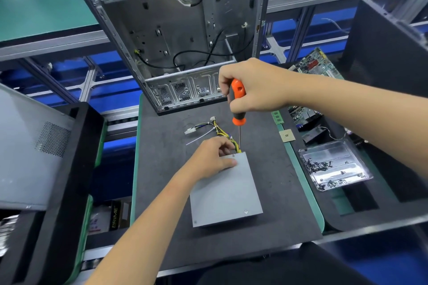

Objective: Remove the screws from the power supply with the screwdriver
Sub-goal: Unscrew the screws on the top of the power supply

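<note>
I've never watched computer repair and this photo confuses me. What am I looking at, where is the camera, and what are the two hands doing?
There is no machine here: a person works with bare hands, and the one camera sits on their head, looking forward and down. On the dark mat lies a grey metal box, the power supply, with a bundle of wires coming out of its far end. The left hand rests on the box's far corner. The right hand grips an orange and black screwdriver, its tip pointing down at the far edge. Behind stands an opened computer case. On the right, a clear tray holds loose screws.
</note>
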A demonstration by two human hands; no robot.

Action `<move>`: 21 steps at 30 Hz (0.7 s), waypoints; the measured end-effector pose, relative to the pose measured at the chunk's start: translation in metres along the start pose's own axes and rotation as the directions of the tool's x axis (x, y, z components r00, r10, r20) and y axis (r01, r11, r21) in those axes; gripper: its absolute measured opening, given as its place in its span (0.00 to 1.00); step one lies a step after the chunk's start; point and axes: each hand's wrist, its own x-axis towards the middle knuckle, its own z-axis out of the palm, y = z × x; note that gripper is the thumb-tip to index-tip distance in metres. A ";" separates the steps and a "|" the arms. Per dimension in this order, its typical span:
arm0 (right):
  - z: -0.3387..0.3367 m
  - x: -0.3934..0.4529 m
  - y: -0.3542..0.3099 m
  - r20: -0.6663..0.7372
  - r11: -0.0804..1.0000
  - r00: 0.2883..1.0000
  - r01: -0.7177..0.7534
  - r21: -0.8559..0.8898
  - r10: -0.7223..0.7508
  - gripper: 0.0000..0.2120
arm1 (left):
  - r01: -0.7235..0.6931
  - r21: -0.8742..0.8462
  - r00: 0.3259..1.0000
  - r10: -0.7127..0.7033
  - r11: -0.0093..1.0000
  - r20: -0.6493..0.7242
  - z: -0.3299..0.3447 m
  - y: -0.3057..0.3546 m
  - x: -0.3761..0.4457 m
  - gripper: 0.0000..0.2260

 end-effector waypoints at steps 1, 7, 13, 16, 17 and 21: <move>0.000 -0.001 0.000 0.004 1.000 1.000 -0.002 -0.006 0.002 0.11 | 0.010 0.008 1.000 -0.010 1.000 0.013 0.000 0.000 0.000 0.11; 0.000 -0.003 0.003 0.018 1.000 1.000 -0.009 0.003 0.009 0.10 | 0.000 0.063 0.996 -0.006 0.998 0.091 0.005 0.013 0.008 0.13; 0.003 -0.004 0.007 0.019 1.000 1.000 -0.006 -0.012 0.007 0.10 | 0.063 0.009 0.997 -0.063 0.998 0.033 0.013 0.011 0.010 0.09; 0.005 -0.005 0.008 0.032 1.000 0.999 -0.009 -0.021 0.010 0.10 | 0.082 0.007 0.996 -0.083 0.997 0.037 0.014 0.011 0.011 0.11; 0.005 -0.006 0.009 0.033 1.000 0.999 -0.016 -0.022 0.017 0.10 | 0.081 0.021 0.996 -0.082 0.996 0.038 0.013 0.011 0.012 0.11; 0.005 -0.008 0.007 0.011 1.000 1.000 -0.013 -0.021 0.014 0.10 | 0.095 -0.009 0.995 -0.095 0.995 0.009 0.006 0.009 0.012 0.07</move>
